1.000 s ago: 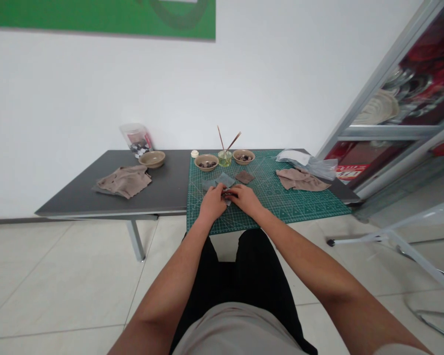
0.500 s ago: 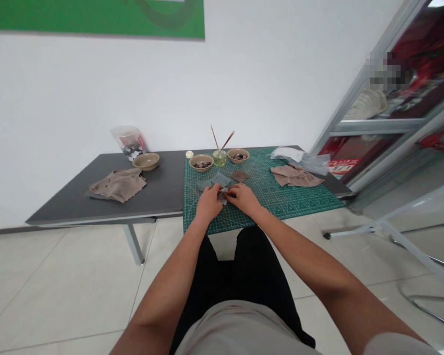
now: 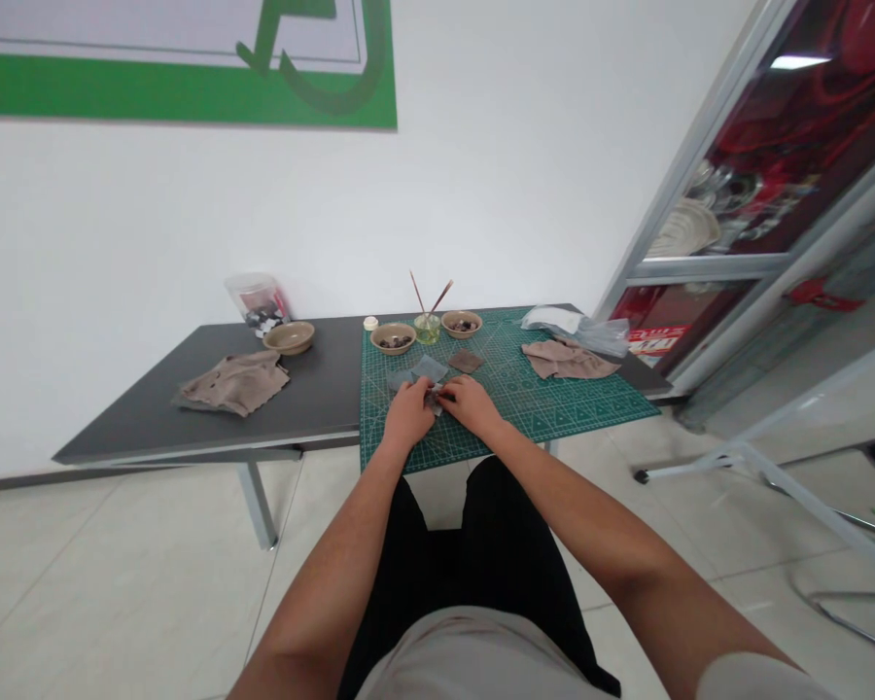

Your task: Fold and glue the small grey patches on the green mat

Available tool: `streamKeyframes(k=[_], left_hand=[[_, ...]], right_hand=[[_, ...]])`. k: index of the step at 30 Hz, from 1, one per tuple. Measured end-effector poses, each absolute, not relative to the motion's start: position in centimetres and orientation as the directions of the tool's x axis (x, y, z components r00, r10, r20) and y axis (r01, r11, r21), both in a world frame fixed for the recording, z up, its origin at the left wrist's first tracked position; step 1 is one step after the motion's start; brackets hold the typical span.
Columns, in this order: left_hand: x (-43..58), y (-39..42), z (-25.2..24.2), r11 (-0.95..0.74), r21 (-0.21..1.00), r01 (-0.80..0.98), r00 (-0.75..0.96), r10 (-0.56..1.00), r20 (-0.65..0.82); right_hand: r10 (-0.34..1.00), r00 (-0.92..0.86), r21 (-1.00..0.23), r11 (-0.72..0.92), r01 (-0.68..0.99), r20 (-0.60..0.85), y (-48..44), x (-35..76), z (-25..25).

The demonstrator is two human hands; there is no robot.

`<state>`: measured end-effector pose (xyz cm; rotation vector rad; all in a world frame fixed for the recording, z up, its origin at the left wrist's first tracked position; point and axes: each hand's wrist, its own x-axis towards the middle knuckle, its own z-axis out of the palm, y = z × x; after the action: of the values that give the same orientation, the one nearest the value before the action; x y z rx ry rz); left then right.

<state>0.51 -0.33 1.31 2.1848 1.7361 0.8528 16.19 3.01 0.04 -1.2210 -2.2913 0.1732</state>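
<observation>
Over the front of the green cutting mat (image 3: pixel 554 406), my left hand (image 3: pixel 408 414) and my right hand (image 3: pixel 473 404) meet, both closed. Pinched between their fingertips is a small crumpled grey piece (image 3: pixel 436 400), too small to tell whether it is cloth or paper. Just beyond my fingers lie pale blue-grey squares (image 3: pixel 429 367), partly overlapping. To their right is a brown square (image 3: pixel 465 361). Behind these stand a bowl of dark pieces (image 3: pixel 394 338), a glass jar (image 3: pixel 427 329) holding two thin brushes, and a second bowl (image 3: pixel 462 323) with dark bits.
A brown cloth (image 3: pixel 234 381), a tan bowl (image 3: pixel 290 337) and a clear tub (image 3: pixel 259 303) occupy the dark table's left side. Another brown cloth (image 3: pixel 569 359) and a plastic bag (image 3: pixel 579 327) lie at right. A small white cap (image 3: pixel 370 323) sits behind the mat.
The camera view has tilted up a little, so the table sits lower in the picture. My hands stay together on the small grey piece, with only slight finger movement.
</observation>
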Motion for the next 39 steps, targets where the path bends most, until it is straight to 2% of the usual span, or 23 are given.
streamKeyframes(k=[6,10,15,19,23,26,31,34,39], left_hand=[[0.6,-0.5,1.3,-0.281,0.466,0.839,0.138,0.938,0.317],[0.7,-0.6,1.5,-0.277,0.466,0.840,0.134,0.939,0.315],[0.6,-0.7,1.5,-0.264,0.487,0.832,0.122,0.945,0.303],[0.6,-0.7,1.4,-0.273,0.502,0.821,0.127,0.944,0.306],[0.4,-0.6,1.3,-0.338,0.486,0.806,0.176,0.921,0.348],[0.2,-0.5,1.3,-0.397,0.449,0.800,0.244,0.900,0.361],[-0.1,-0.2,1.1,-0.433,0.471,0.769,0.260,0.884,0.388],[-0.3,0.0,1.0,-0.465,0.432,0.772,0.313,0.871,0.379],[-0.4,0.2,0.7,-0.421,0.462,0.781,0.204,0.870,0.449]], right_hand=[[0.746,-0.543,-0.366,0.664,0.652,0.385,3.2,16.2,0.1],[0.769,-0.511,-0.360,0.634,0.684,0.384,3.4,16.0,0.5],[0.732,-0.570,-0.373,0.681,0.630,0.372,3.0,16.2,0.7],[0.744,-0.530,-0.352,0.663,0.660,0.407,3.3,16.2,0.2],[0.716,-0.552,-0.327,0.691,0.644,0.427,3.0,15.7,-0.2],[0.782,-0.445,-0.371,0.607,0.703,0.437,2.3,15.8,0.0],[0.838,-0.295,-0.427,0.499,0.754,0.458,2.0,16.2,0.0],[0.864,-0.298,-0.470,0.477,0.743,0.406,2.4,16.5,-0.1],[0.864,-0.338,-0.531,0.497,0.686,0.373,2.7,16.7,0.1]])
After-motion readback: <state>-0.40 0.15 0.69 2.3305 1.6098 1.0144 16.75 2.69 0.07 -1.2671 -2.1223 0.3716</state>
